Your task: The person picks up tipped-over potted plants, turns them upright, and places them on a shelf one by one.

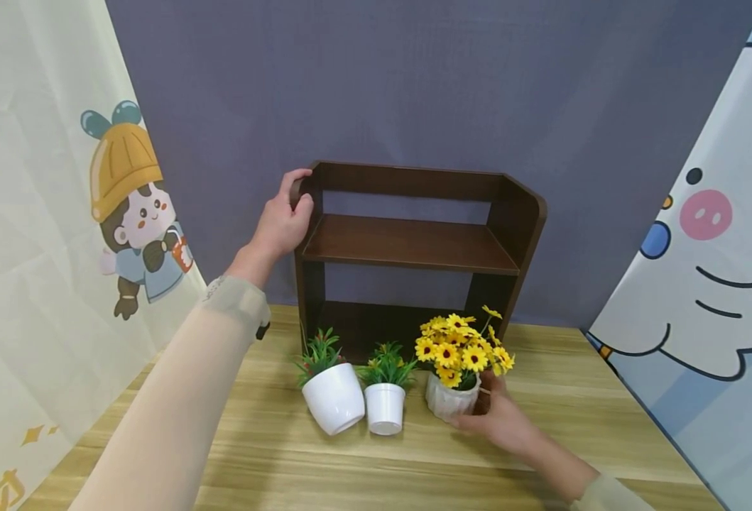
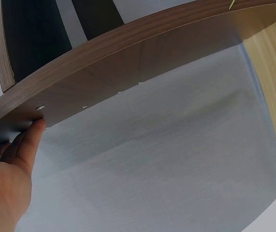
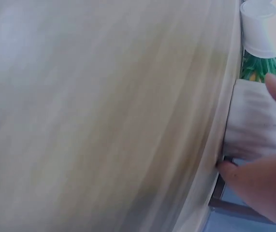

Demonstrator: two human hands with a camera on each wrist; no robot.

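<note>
A dark brown two-tier shelf (image 1: 414, 245) stands on the wooden table against the backdrop. My left hand (image 1: 284, 220) grips its upper left side panel, and the left wrist view has its fingers (image 2: 31, 142) against the panel's outer face. My right hand (image 1: 503, 419) holds a ribbed greyish-white pot (image 1: 450, 397) of yellow flowers (image 1: 459, 348) in front of the shelf's right side. Thumb and fingers are spread around this pot (image 3: 256, 121) in the right wrist view. Part of the pot is hidden behind the hand.
Left of the flowers are a small white pot (image 1: 385, 408) and a larger, tilted white pot (image 1: 334, 399), both with green plants before the lower shelf. Printed cloths hang left and right, a grey-blue cloth (image 1: 414, 85) behind. The wooden table (image 1: 350, 475) extends in front.
</note>
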